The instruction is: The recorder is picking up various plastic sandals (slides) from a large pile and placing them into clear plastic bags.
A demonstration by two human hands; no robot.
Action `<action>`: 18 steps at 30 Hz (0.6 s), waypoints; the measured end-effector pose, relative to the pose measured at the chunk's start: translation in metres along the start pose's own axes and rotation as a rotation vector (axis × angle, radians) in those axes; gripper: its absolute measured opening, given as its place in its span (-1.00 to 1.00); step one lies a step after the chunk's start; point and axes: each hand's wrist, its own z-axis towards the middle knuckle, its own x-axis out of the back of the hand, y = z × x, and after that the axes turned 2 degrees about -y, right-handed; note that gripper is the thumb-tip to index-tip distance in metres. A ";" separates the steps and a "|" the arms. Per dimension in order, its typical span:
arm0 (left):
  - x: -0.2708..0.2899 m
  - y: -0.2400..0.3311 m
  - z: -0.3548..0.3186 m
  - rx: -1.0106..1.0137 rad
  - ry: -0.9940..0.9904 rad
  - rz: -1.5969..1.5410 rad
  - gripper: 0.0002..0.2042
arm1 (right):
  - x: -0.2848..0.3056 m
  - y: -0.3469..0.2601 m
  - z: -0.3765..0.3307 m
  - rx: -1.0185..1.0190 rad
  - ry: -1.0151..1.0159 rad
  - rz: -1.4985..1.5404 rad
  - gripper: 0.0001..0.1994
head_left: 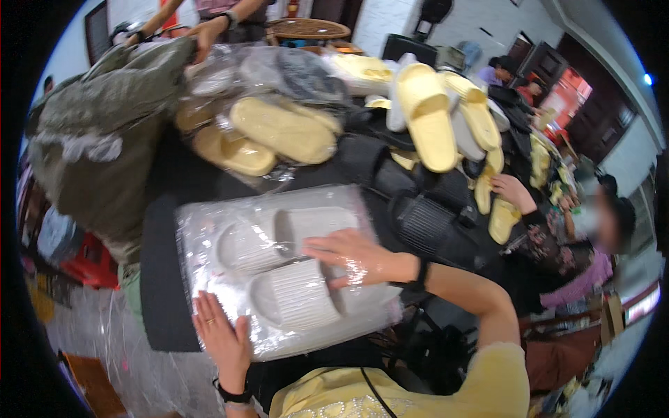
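A pair of light grey slides lies flat inside a clear plastic bag (380,306) on the black table in front of me. The nearer slide (296,292) and the farther slide (254,244) both have ribbed straps, with their strap ends toward the left. My right hand (359,258) lies across the bag over the soles, fingers stretched out and partly under glare or film. At the bag's near left corner my left hand (223,331) rests with its fingers extended and thumb apart, touching the plastic edge.
Bagged yellow slides (282,129) and loose black slides (425,223) lie beyond the bag. Yellow slides (425,115) are piled farther right. A co-worker's hand (512,193) reaches in from the right. Another person holds a large olive sack (104,146) at the left.
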 end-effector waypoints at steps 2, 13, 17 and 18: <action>-0.001 -0.005 -0.003 0.005 0.005 0.051 -0.33 | -0.008 -0.004 0.024 0.045 -0.004 0.142 -0.14; -0.011 -0.007 0.001 -0.012 -0.010 0.145 -0.38 | -0.043 0.021 0.081 0.105 0.002 0.061 -0.58; -0.007 -0.008 -0.002 -0.010 -0.001 0.068 -0.40 | 0.015 -0.016 0.034 0.058 0.164 -0.215 -0.84; -0.002 -0.005 -0.002 -0.013 -0.008 0.036 -0.38 | 0.021 -0.011 0.019 0.160 0.448 0.001 -0.84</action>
